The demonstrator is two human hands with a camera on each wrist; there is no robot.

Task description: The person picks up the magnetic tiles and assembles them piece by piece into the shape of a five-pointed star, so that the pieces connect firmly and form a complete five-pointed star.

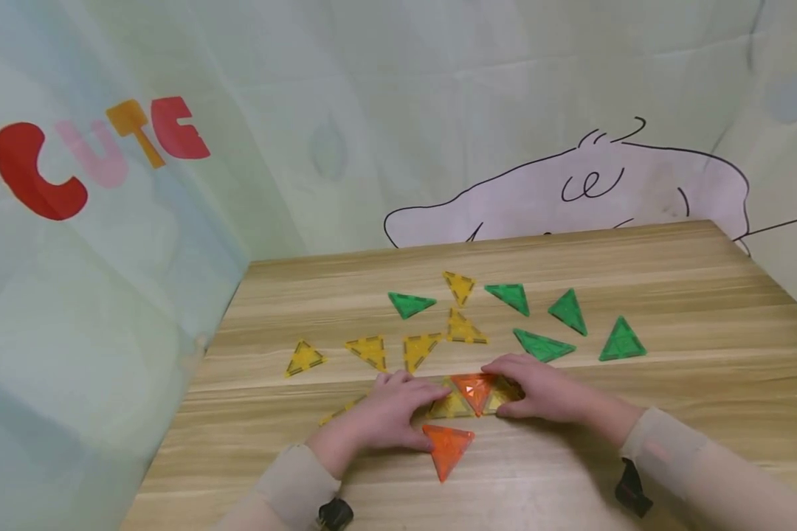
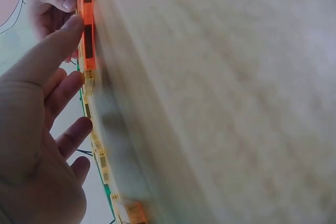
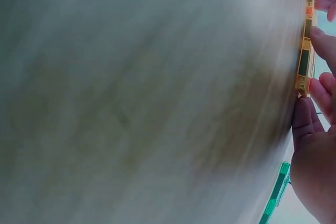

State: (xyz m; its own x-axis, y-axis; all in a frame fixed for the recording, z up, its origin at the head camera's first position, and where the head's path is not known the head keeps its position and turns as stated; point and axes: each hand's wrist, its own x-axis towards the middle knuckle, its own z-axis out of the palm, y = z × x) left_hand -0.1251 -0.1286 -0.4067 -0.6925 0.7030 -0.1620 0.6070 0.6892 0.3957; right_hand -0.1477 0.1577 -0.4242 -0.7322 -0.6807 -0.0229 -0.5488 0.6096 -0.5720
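Observation:
In the head view, a short strip of triangular magnetic tiles lies on the table, an orange tile between a left yellow tile and a right yellow tile. My right hand grips the right yellow tile, thumb at its near edge and fingers at its far edge; part of that tile is hidden. Loosely spread, my left hand has its index fingertip at the left yellow tile. Its thumb tip is beside the corner of a second orange tile, which lies nearer me, apart from the strip.
Beyond the hands lie several yellow triangles and several green triangles. Another yellow tile is partly covered by my left hand. The wooden table ends at a printed curtain behind and on the left.

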